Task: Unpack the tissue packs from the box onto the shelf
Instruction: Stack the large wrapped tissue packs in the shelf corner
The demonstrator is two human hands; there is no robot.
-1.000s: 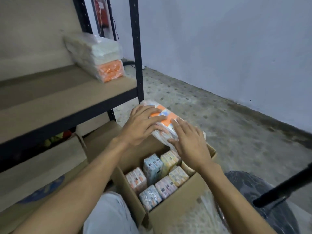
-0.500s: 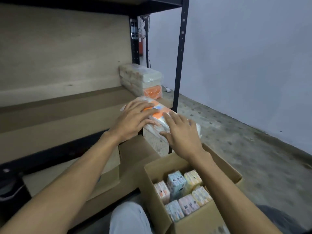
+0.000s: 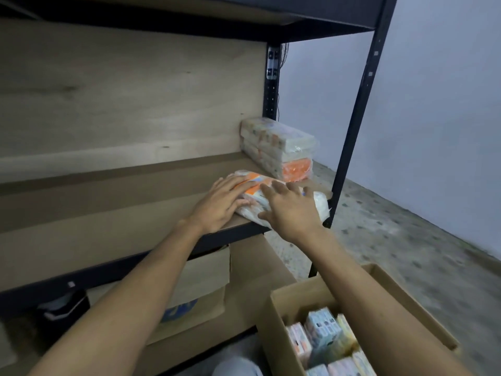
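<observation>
A clear-wrapped tissue pack (image 3: pixel 320 206) with an orange label lies at the front right edge of the wooden shelf (image 3: pixel 108 213). My left hand (image 3: pixel 219 203) grips its left end and my right hand (image 3: pixel 290 210) presses on its near side, so both hold it. Behind it, in the shelf's back right corner, is a stack of tissue packs (image 3: pixel 279 147). The open cardboard box (image 3: pixel 284 302) sits at the lower right with several small colourful tissue packs (image 3: pixel 325 337) standing inside.
A black metal post (image 3: pixel 357 109) frames the shelf's right front corner, and an upper shelf (image 3: pixel 244 17) hangs overhead. Below the shelf sit flattened cardboard (image 3: pixel 206 289) and a dark object (image 3: pixel 62 308). Grey speckled floor (image 3: pixel 406 234) and a pale wall (image 3: pixel 439 104) are at right.
Both hands lifted the orange-labelled pack out of the box and carried it up and left onto the shelf's front edge. The view tilted upward, so the box dropped to the lower right.
</observation>
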